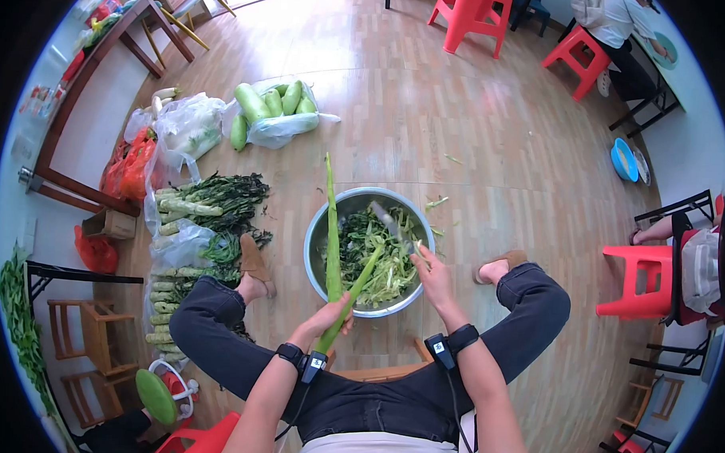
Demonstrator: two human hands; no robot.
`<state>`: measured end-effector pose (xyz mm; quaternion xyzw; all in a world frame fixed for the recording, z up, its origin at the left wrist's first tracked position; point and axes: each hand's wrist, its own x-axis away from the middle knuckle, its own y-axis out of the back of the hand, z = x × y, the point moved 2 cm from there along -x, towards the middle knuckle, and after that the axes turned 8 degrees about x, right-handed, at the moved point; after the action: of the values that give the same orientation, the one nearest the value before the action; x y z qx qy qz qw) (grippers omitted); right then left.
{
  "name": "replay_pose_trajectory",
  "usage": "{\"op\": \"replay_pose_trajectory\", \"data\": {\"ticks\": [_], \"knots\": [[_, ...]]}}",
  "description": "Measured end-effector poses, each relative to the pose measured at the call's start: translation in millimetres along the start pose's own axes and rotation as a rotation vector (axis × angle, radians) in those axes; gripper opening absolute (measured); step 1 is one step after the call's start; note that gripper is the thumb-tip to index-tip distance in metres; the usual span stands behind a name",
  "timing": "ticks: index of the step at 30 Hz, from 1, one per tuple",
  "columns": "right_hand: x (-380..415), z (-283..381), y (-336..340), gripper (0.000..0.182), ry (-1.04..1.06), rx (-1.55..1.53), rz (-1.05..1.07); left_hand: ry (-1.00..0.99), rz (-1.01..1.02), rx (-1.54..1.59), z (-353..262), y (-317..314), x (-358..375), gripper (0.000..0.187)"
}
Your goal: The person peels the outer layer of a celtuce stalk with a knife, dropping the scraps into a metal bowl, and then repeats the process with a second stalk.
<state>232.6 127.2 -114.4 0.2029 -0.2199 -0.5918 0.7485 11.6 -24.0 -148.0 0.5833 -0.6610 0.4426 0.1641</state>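
Observation:
My left hand (332, 318) is closed around two green, tapering celtuce stems. The longer celtuce stem (332, 241) points away over the left rim of a metal basin (308, 260); the shorter celtuce stem (362, 276) slants across the basin's near side. In my right hand (434, 275) is a knife (388, 220), slightly blurred, its blade pointing up and left above the basin. Green peelings (383, 275) and dark leaves (361, 229) lie inside the basin, which stands on the floor between my feet.
Unpeeled celtuce (189, 207) lies piled on the left, beside a clear plastic bag (189, 128). Pale green gourds (253, 103) sit in another bag farther off. Red stools (638, 278) and seated people are at the right. A few scraps (437, 203) lie near the basin.

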Motion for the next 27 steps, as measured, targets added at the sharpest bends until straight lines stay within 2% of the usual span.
{"op": "replay_pose_trajectory", "data": {"ticks": [1, 3, 4, 5, 7, 12, 14, 21, 27], "knots": [[5.2, 1.0, -3.3, 0.045, 0.001, -0.001, 0.003, -0.007, 0.008, 0.024, 1.1, 0.9, -0.1, 0.055], [18.1, 15.6, -11.3, 0.044, 0.063, 0.086, 0.156, -0.027, -0.036, -0.058, 3.6, 2.9, -3.5, 0.057], [25.1, 17.7, -20.0, 0.044, 0.169, 0.099, 0.107, -0.049, -0.071, -0.144, 3.8, 3.8, -6.1, 0.059], [31.5, 22.7, -22.7, 0.044, 0.166, 0.099, 0.104, -0.047, -0.069, -0.147, -1.3, 1.3, -3.6, 0.059], [42.3, 32.4, -25.7, 0.046, 0.197, 0.214, 0.24, -0.02, -0.193, -0.048, -11.4, -2.1, 2.7, 0.058], [40.9, 40.1, -23.3, 0.045, 0.201, 0.32, 0.248, 0.008, -0.135, -0.014, -11.0, -1.0, 5.8, 0.058], [35.4, 31.8, -24.3, 0.044, 0.242, 0.2, 0.072, 0.008, -0.115, -0.032, -10.7, -3.5, 6.0, 0.059], [28.6, 22.6, -20.6, 0.045, 0.293, 0.324, 0.021, 0.003, -0.088, -0.051, -9.8, -2.3, 5.2, 0.06], [19.3, 21.9, -12.3, 0.044, 0.243, 0.342, -0.039, -0.021, -0.119, -0.04, -5.5, 1.1, 2.3, 0.058]]}}
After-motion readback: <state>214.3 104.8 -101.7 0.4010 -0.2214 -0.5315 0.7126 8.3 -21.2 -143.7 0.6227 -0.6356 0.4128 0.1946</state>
